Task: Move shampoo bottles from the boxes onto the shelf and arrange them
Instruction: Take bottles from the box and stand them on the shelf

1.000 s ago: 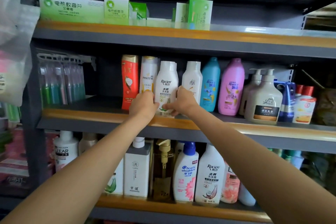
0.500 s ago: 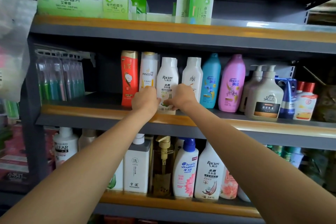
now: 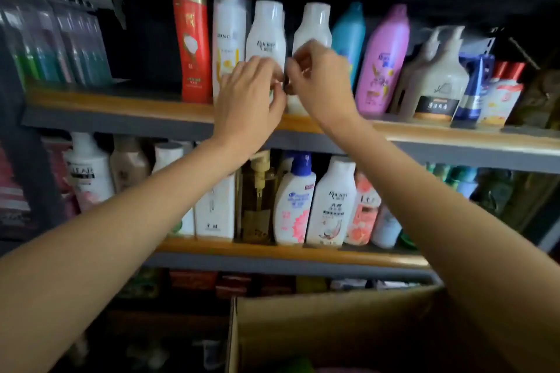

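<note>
White bottle (image 3: pixel 266 36) stands upright behind left hand (image 3: pixel 248 100), right hand (image 3: pixel 321 82).

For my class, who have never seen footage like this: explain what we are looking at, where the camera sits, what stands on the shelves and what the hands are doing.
There is no machine here. A person wears a camera on the head, so you look forward and down along their two bare arms. The picture is blurred by motion.

The left hand and right hand are raised close together in front of a white plastic shampoo bottle standing on the grey shelf with the wooden front edge. Their fingers are curled, but the blur hides whether they grip the bottle.

Beside it stand a red bottle, a blue bottle, a pink bottle and a pale pump bottle. More bottles fill the shelf below. At the bottom edge is an open brown cardboard box.
</note>
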